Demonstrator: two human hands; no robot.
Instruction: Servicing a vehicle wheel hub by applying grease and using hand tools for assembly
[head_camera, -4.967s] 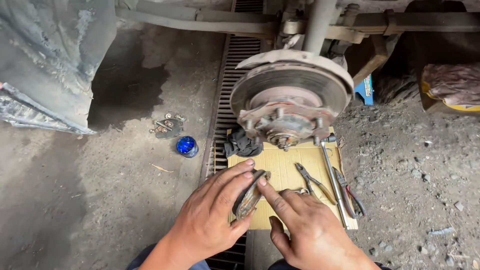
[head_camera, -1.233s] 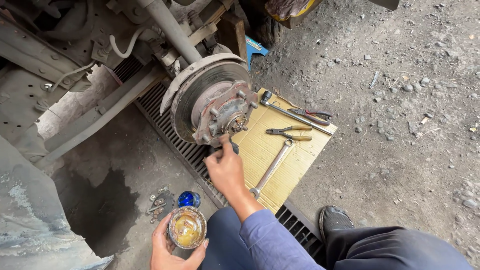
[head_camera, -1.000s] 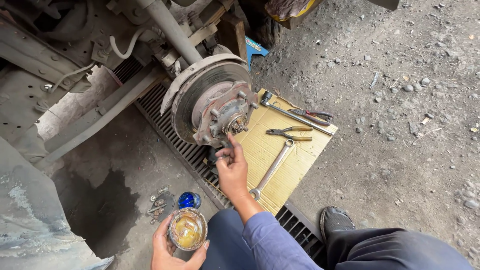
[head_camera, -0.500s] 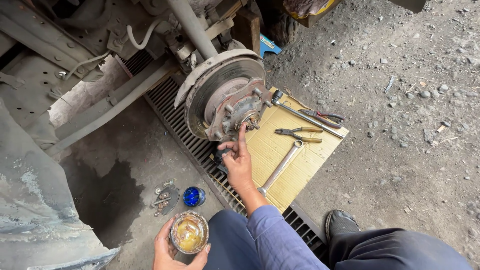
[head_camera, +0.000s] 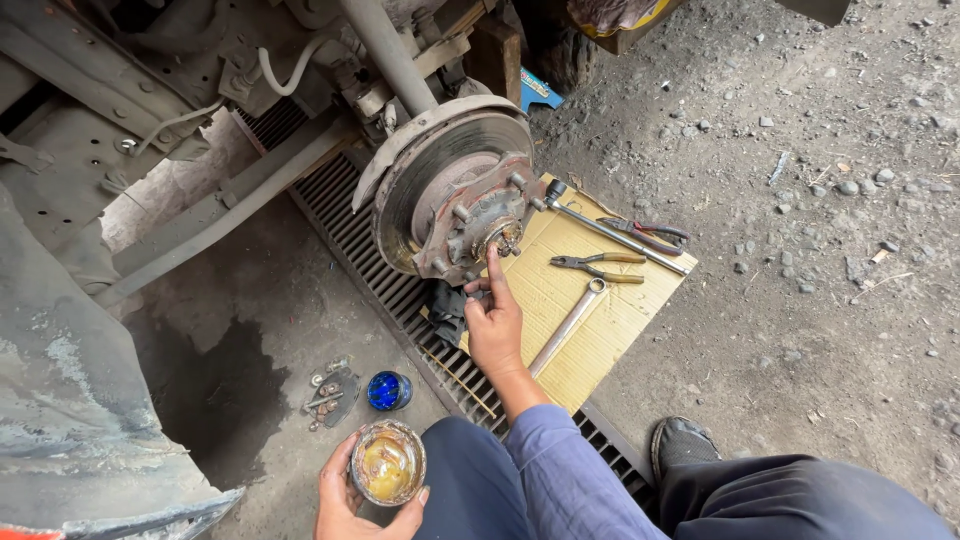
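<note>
My left hand (head_camera: 345, 500) holds a small round tin of yellow grease (head_camera: 387, 463) low by my knee. My right hand (head_camera: 493, 318) reaches up with its forefinger stretched out, the fingertip touching the centre nut of the wheel hub (head_camera: 492, 222). The other fingers are curled in. The hub has several studs and sits in front of a rusty brake disc (head_camera: 420, 190) on a raised vehicle's axle.
A cardboard sheet (head_camera: 600, 310) under the hub carries a spanner (head_camera: 567, 326), pliers (head_camera: 598, 266), a long bar (head_camera: 610, 232) and red-handled cutters (head_camera: 650, 236). A metal drain grate (head_camera: 400, 290) runs beneath. A blue cap (head_camera: 386, 390) and small metal parts (head_camera: 328, 395) lie on the concrete. My shoe (head_camera: 685, 445) rests on gravel.
My right hand has risen from near the cardboard to the hub, its forefinger now on the centre nut. The view has shifted right. My left hand still holds the grease tin.
</note>
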